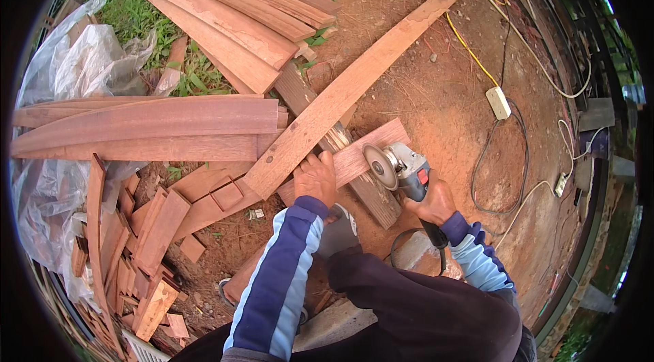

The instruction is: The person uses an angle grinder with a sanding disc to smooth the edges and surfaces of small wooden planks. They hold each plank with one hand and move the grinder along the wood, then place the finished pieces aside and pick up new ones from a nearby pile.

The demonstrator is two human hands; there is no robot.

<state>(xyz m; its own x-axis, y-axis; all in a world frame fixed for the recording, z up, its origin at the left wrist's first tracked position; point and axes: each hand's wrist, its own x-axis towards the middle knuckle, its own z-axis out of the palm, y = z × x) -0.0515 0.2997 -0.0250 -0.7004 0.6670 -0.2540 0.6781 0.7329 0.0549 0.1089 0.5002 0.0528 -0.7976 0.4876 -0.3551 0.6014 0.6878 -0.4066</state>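
Observation:
My right hand [436,202] is wrapped round the body of an angle grinder [407,170]. Its round disc [381,167] stands over a short reddish board [361,158]; whether disc and wood touch, I cannot tell. My left hand [315,177], fingers curled, grips that board near its lower left part, close beside the long plank [361,86]. Both pieces rest across a weathered timber [378,204] on the ground. The grinder's black cord runs down from my right hand beside a pale stone [417,253]. My gloved or shod foot [338,231] is just below my left hand.
Stacked boards lie at upper left [225,11] and at left [150,123]. Offcuts [146,260] pile at lower left near plastic sheeting [102,55]. A white power strip [498,103] with a yellow cord [463,38] and looped black cable [477,188] lies on the dirt at right.

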